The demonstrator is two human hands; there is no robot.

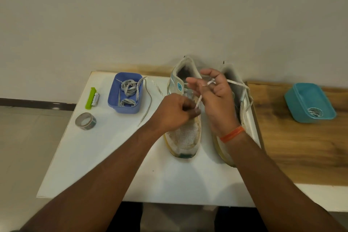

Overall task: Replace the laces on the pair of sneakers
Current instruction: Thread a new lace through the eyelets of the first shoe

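Two worn white sneakers stand side by side on the white table (pixel 98 156), toes toward me. Over the left sneaker (pixel 185 137), my left hand (pixel 175 113) pinches a white lace (pixel 199 100) near its end. My right hand (pixel 216 90) is raised above the gap between the shoes, fingers spread, with the same lace looped around its fingers. The lace runs on to the right across the right sneaker (pixel 244 103), which my right hand and wrist largely hide. An orange band sits on my right wrist.
A blue-violet tub (pixel 113 100) at the left holds several grey laces; one grey lace (pixel 147 107) hangs out onto the table. A tape roll (pixel 85 121), a green clip (pixel 90 98) and a battery (pixel 96 99) lie further left. A teal tub (pixel 293 103) stands on the wooden surface at right.
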